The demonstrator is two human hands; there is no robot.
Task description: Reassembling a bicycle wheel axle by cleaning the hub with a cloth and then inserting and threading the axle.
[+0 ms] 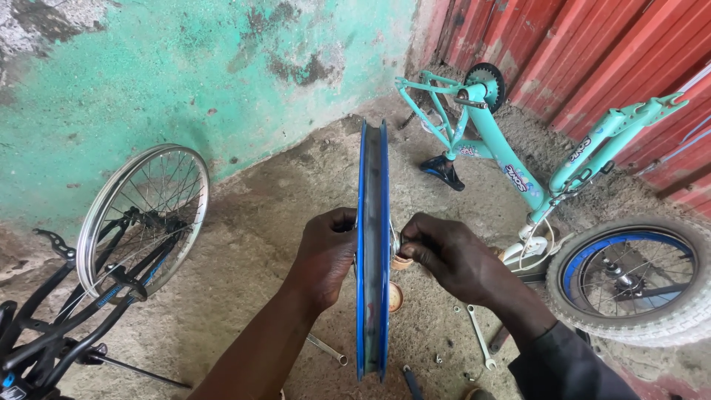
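We hold the blue rim (372, 252) upright, edge-on, above the floor (252, 244); left hand (326, 255) and right hand (444, 255) have fingers closed on the hub at either side. We judge it light, rigid and thin-spoked, best gripped at the hub.

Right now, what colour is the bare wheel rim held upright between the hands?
Blue bare wheel rim, clearest in the head view.

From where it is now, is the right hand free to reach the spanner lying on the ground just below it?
Probably yes. The spanner lies in the open on the concrete, just below the right hand, with nothing between them. But that hand is busy at the hub of the blue rim, so it must let go first.
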